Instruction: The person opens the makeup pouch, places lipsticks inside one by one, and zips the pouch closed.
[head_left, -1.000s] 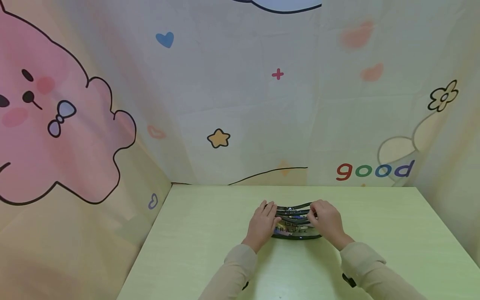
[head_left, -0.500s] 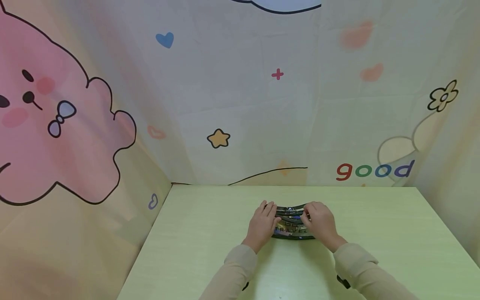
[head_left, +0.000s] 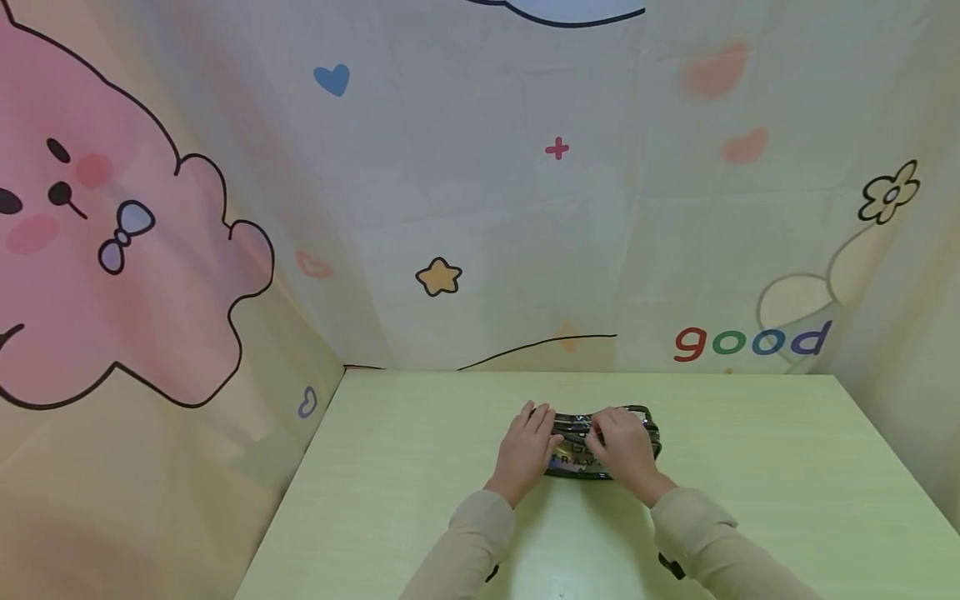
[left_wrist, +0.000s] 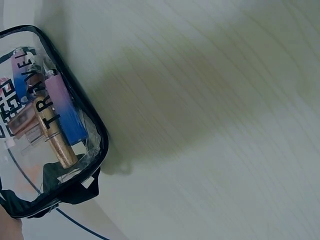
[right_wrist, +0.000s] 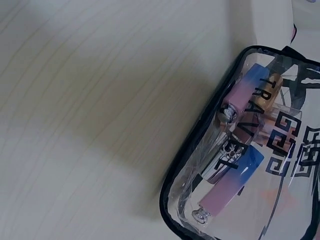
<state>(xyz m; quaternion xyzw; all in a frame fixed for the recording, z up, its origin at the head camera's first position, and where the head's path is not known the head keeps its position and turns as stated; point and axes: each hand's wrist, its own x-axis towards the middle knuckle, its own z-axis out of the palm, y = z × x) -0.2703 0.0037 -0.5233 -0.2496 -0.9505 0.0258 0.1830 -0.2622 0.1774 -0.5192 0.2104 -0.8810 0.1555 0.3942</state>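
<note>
A see-through pouch [head_left: 573, 461] with black piping and TRAVEL lettering stands on the table. My left hand [head_left: 522, 454] holds its left end, fingers stretched over the far side and thumb across the top. On the upper edge, the curled fingers of my right hand [head_left: 628, 450] pinch at the zipper, right of the pouch's middle; the zipper pull is hidden by them. Through the clear wall in the left wrist view show a pink-and-blue tube [left_wrist: 66, 109] and a gold tube [left_wrist: 56, 134]. Another pink-and-blue tube [right_wrist: 230, 182] lies inside in the right wrist view.
The pale wood-grain table [head_left: 375, 500] reaches back to a printed curtain [head_left: 487, 192] with cartoon shapes and the word good. A curtain with a pink animal [head_left: 150, 308] borders the left side. Dark objects sit under both sleeves [head_left: 708, 529].
My right hand has slid left along the pouch's upper edge, uncovering its right end. The left hand and the pouch have stayed in place.
</note>
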